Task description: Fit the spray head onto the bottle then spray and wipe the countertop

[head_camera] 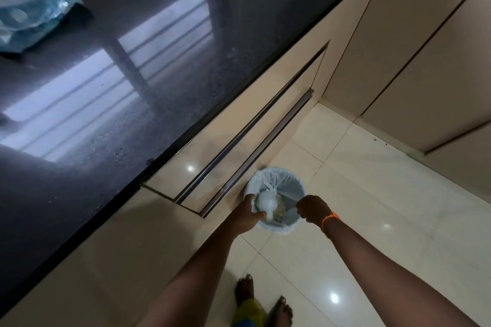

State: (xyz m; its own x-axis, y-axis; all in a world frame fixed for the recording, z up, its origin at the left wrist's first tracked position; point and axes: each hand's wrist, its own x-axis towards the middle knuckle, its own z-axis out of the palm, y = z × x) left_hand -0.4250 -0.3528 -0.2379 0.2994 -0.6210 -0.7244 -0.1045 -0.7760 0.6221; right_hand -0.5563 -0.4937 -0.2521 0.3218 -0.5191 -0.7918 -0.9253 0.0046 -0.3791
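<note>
Worktop (111, 82) lay dark and glossy above the lined bin (289, 186), where the left hand (248, 214) closed on a white wad (267, 203) and the right hand (312, 210) pinched the liner, which might slip inward.

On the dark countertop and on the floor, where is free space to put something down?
The countertop is bare from the blue plastic bag at its far left corner to the front edge. The floor tiles right of the bin are bare too. Around the bin it is crowded: left hand and right hand are at its rim.
</note>
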